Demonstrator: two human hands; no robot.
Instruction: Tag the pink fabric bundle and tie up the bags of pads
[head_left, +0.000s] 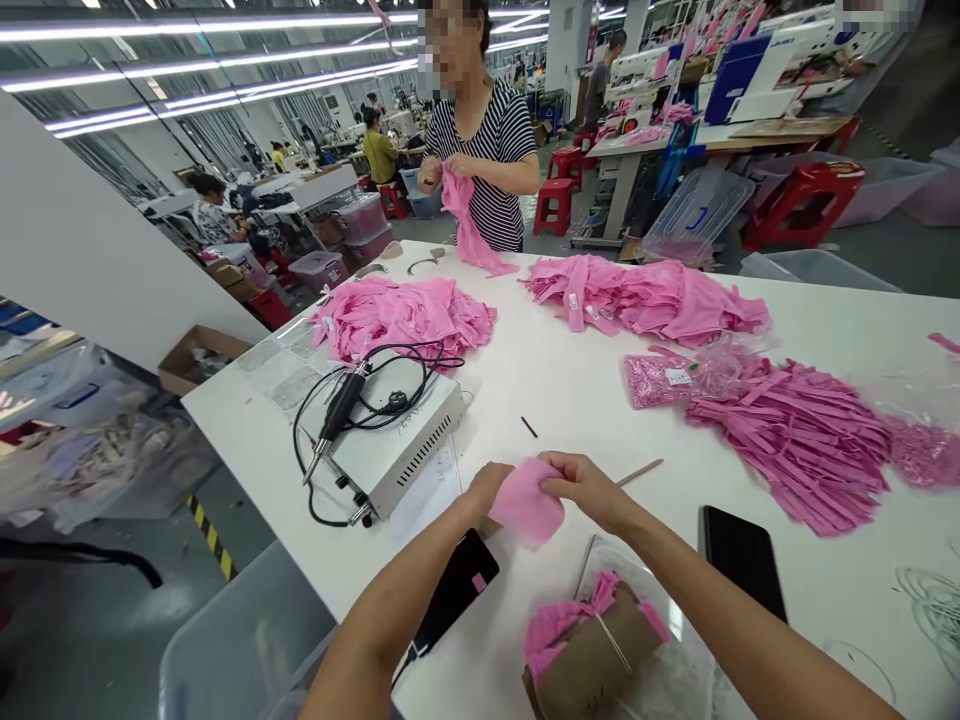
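Observation:
Above the white table, a small pink fabric piece (529, 503) with a rounded outline is held up between my two hands. My right hand (581, 485) pinches its upper right edge between thumb and fingers. At its left edge is my left hand (489, 490), closed, its fingertips partly hidden by the cloth. Just below lies a black phone (457, 590) with a small pink scrap on its screen. A cardboard-wrapped bundle of pink fabric (600, 650), tied with string, sits nearer to me on a clear plastic sheet.
A grey box with a pen-like tool (401, 430) and black cable stands left. Pink fabric piles (409, 312) (652, 300) lie across the back, pink strips (802, 440) and a bag of small pink pieces (649, 380) right. A second phone (742, 560) lies right. Opposite, a person (484, 130) handles pink fabric.

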